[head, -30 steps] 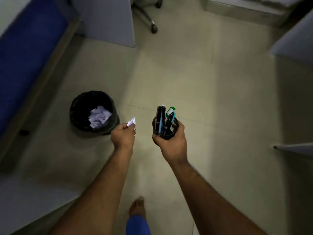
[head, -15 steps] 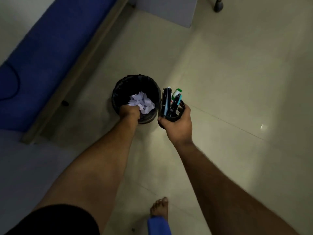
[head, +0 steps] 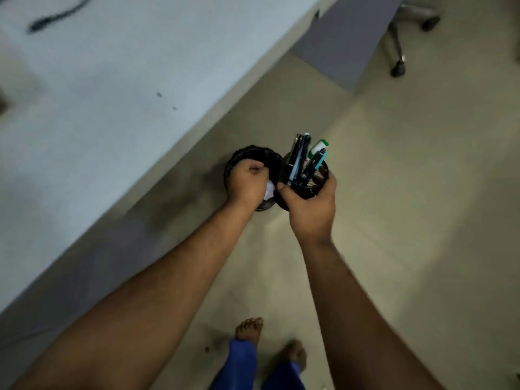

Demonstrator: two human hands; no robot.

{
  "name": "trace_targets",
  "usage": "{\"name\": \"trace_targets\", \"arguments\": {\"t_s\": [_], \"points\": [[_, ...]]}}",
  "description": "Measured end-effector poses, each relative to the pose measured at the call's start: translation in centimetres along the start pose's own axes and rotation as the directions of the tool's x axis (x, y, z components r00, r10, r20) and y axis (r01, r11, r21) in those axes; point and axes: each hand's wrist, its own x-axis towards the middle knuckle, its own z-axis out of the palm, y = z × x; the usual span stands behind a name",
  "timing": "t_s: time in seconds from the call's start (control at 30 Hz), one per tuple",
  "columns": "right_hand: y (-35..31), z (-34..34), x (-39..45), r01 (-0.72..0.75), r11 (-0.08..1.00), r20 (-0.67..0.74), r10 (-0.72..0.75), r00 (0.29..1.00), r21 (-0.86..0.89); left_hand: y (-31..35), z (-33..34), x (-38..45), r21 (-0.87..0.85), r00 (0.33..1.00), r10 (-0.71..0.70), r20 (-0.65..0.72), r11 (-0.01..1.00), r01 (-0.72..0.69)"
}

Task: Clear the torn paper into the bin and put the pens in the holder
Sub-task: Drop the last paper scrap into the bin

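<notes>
A black bin (head: 254,152) stands on the floor by the desk's edge. My left hand (head: 247,182) is over its mouth, fingers curled shut; I see no paper sticking out of them. A bit of white torn paper (head: 270,190) shows inside the bin, just right of that hand. My right hand (head: 311,205) grips a black mesh pen holder (head: 305,189) right beside the bin, above the floor. Several pens (head: 305,159) and a green-capped marker (head: 319,146) stand in the holder.
A pale grey desk top (head: 112,108) fills the upper left, with a dark cable (head: 56,15) on it. A grey panel (head: 351,38) and a chair's wheeled base (head: 399,52) are at the top right. My bare feet (head: 250,330) stand on beige floor tiles.
One second ago my left hand held a paper scrap short of the bin; it moved over the bin's mouth and the scrap no longer shows. The view swung toward the desk.
</notes>
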Motion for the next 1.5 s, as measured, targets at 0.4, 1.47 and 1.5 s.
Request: {"name": "trace_targets", "arguments": {"t_s": [0.4,1.47,1.5], "points": [[-22.5,-0.5,-3.1,0.238,0.971,0.198,-0.236,0.951,0.012,18.6,-15.5,-6.5,0.185,0.882,0.357,-0.307,0.932,-0.313],[-29.3,24.0,2.8,0.166,0.976,0.454,-0.083,0.887,-0.145,15.0,-24.2,6.8,0.816,0.886,0.314,-0.342,0.566,0.114],[-29.8,23.6,2.3,0.105,0.977,0.433,-0.014,0.901,-0.186,15.5,-24.6,6.5,0.815,0.895,0.298,-0.332,0.568,0.113]]}}
